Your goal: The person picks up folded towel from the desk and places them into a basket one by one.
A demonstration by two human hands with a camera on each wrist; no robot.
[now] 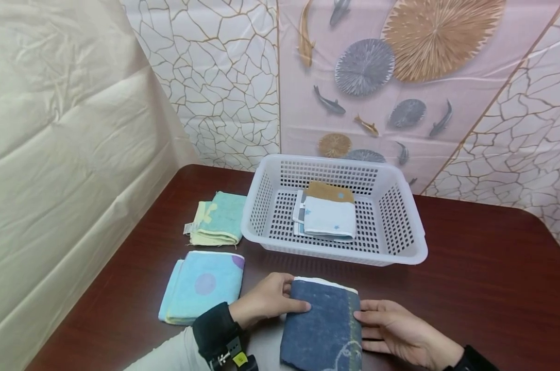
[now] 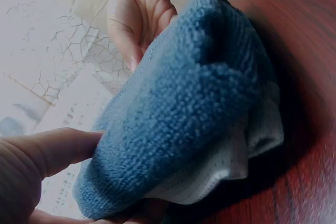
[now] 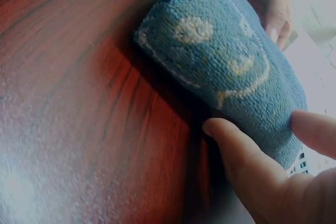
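A folded navy towel (image 1: 323, 324) between two hands, on the near side of the basket (image 1: 326, 253).
The left hand (image 1: 268, 299) pinches one side, thumb on top; the right hand (image 1: 397, 327) touches the opposite side, fingers fairly straight. Best, I judge, to keep the layers aligned with light, even pressure from both sides. Its white-trimmed edge faces the basket; the long axis seems to run that way, though the near end is cut off.
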